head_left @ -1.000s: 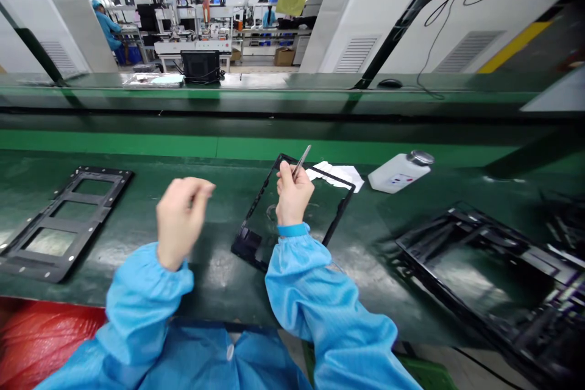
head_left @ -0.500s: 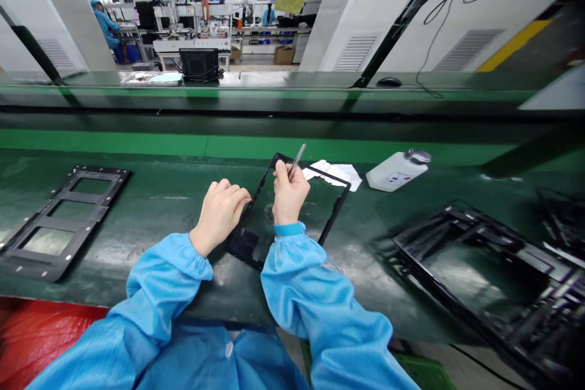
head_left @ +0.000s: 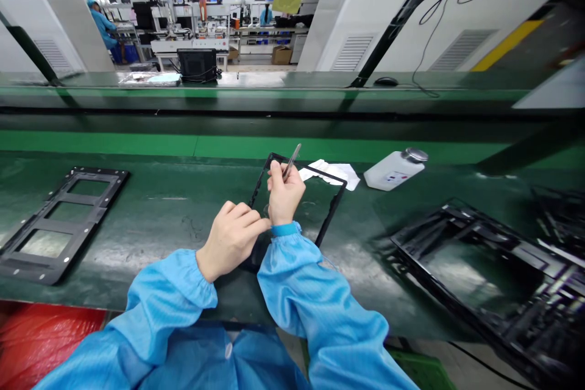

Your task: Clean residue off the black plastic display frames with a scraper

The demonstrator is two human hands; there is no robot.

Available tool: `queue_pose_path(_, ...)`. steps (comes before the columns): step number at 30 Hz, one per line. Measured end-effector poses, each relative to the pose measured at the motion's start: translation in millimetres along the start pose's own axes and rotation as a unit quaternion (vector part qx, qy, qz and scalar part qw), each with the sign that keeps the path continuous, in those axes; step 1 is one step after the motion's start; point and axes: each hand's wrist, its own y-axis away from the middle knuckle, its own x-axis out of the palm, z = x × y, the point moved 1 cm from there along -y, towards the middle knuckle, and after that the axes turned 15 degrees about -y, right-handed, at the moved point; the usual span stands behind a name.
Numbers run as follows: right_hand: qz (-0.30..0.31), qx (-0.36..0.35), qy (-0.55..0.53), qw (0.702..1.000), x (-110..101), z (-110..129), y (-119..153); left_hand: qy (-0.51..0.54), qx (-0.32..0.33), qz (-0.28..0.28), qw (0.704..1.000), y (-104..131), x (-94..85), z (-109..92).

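A thin black rectangular frame lies on the green bench in front of me, its lower left part covered by my hands. My right hand is over the frame, closed round metal tweezers whose one end sticks up past the fingers. Beside it, my left hand lies across the frame's lower left side, fingers bent together and reaching close to my right wrist. Whatever its fingertips pinch, if anything, is hidden. White wipes lie at the frame's far edge.
A white bottle with a metal cap tilts in view at the right of the wipes. A black panel with three openings lies at left. Several black frames are piled at right. A red plastic bag is below the bench edge.
My left hand has moved right and nearer to me, from the frame's left side to across its lower left part. My right hand keeps the tweezers in nearly the same place.
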Motion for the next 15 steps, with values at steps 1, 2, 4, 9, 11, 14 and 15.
queue_pose_path(1,0.005,0.002,0.001,1.0,1,0,2,0.032,-0.028,-0.015,0.999,-6,-3.5,2)
queue_pose_path(2,0.011,0.004,0.002,1.0,3,1,4,0.071,-0.061,-0.032,0.995,-13,-7.7,6)
queue_pose_path(4,0.034,0.007,0.001,0.999,5,1,8,0.159,-0.127,-0.069,0.976,-30,-16.9,15)
queue_pose_path(9,0.07,0.019,0.001,0.997,8,1,14,0.315,-0.245,-0.148,0.905,-66,-33.9,39)
queue_pose_path(11,0.065,0.022,0.002,0.998,8,0,14,0.356,-0.279,-0.184,0.872,-72,-39.8,46)
queue_pose_path(14,0.061,0.022,0.004,0.998,7,-2,13,0.402,-0.315,-0.238,0.826,-73,-55.1,54)
queue_pose_path(15,0.06,0.021,0.005,0.998,6,-3,13,0.404,-0.323,-0.256,0.817,-72,-62.9,56)
